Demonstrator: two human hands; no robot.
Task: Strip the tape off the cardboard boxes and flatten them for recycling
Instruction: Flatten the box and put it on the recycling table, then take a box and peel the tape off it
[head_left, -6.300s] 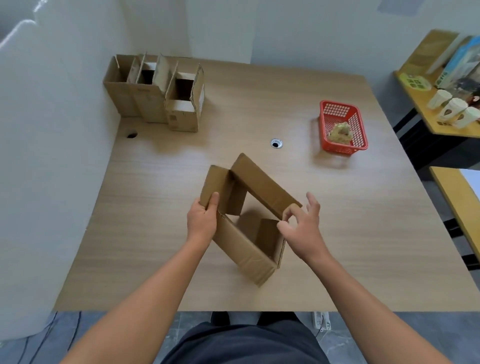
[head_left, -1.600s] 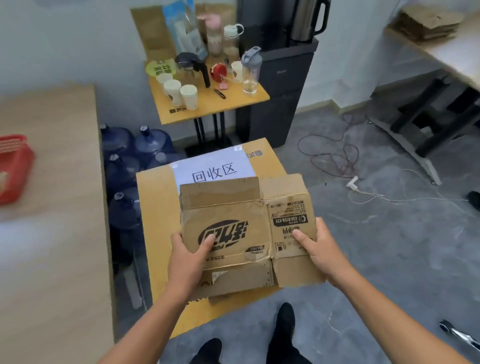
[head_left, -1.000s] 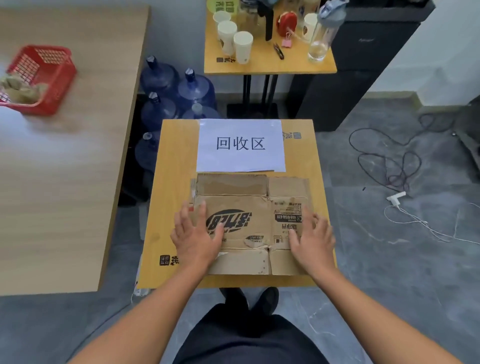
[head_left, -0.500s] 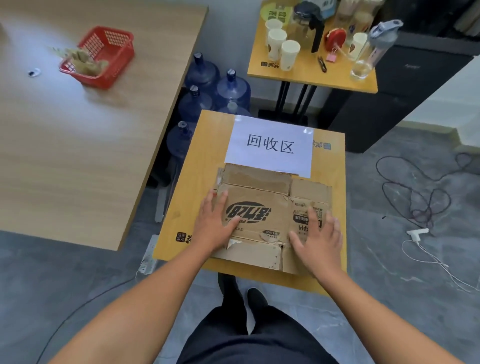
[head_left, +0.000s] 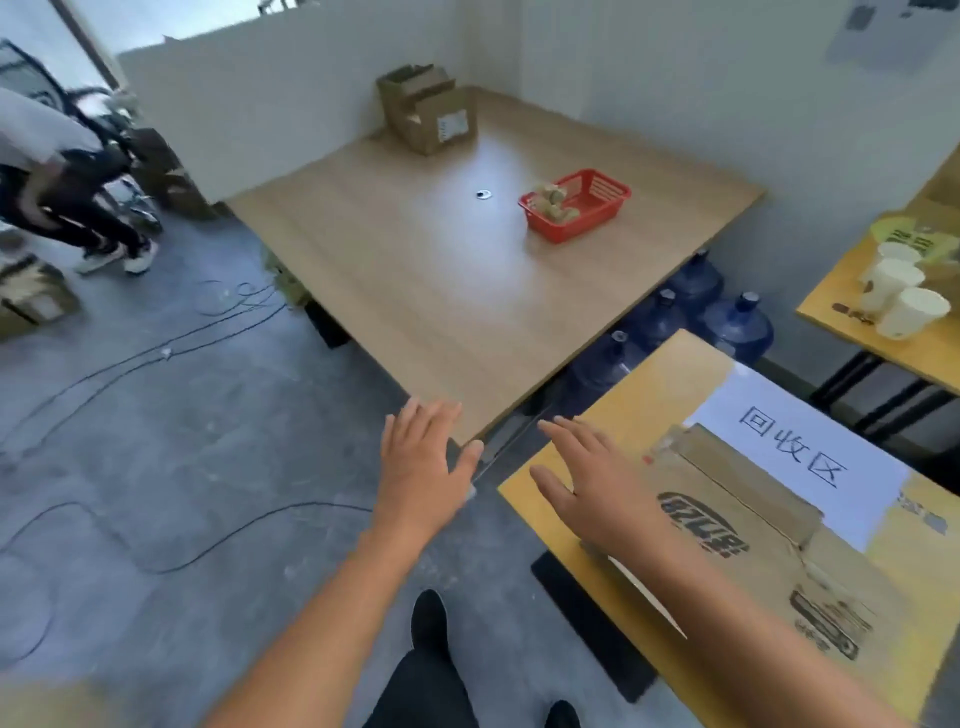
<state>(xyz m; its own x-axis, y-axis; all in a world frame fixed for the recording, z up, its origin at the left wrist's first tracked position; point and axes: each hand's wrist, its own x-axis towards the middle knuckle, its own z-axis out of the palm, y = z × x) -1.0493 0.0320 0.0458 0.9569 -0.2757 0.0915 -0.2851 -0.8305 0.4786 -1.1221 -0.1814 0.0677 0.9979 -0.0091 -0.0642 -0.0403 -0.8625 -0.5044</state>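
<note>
So one flattened box (head_left: 753, 525) is lying flat on the small yellow table (head_left: 649, 384) on the right, tucked up against the white paper sign (head_left: 810, 457). That one looks done to me. Both hands are empty with fingers spread. The left hand (head_left: 423, 462) hovers past the near corner of the big wooden table (head_left: 441, 291), and the right hand (head_left: 592, 483) is over the yellow table's left edge, just beside the flat box. Way at the far end, a cluster of cardboard boxes (head_left: 428, 109) stands unflattened, so there's plenty left. The red basket (head_left: 571, 223) holds crumpled bits, probably tape.
</note>
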